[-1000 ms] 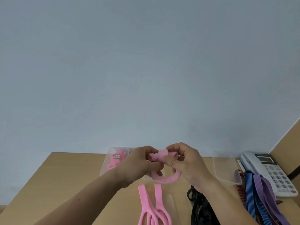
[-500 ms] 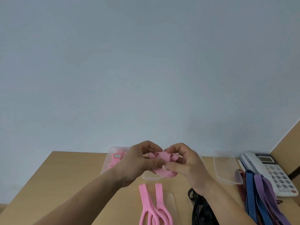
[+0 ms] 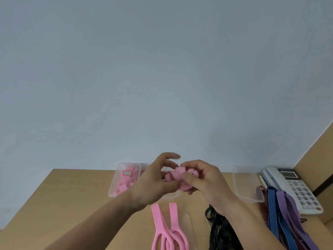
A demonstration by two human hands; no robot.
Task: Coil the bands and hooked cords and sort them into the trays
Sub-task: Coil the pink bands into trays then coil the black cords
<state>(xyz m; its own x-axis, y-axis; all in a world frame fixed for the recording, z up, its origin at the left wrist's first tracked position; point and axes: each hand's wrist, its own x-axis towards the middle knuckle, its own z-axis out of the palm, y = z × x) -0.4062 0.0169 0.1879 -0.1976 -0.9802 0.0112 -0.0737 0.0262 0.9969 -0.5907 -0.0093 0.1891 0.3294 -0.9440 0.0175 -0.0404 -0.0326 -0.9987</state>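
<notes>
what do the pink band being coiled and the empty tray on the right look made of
Band: likely matte rubber or elastic; flat strip, bends softly into loops. Tray: thin clear plastic, slightly glossy; the desk shows through.

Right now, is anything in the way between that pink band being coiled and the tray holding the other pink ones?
Only the person's own left hand, which lies between the pink band, pinched by the right hand, and the tray of pink coils to the left. Its top is open; nothing else visible blocks it.
</notes>
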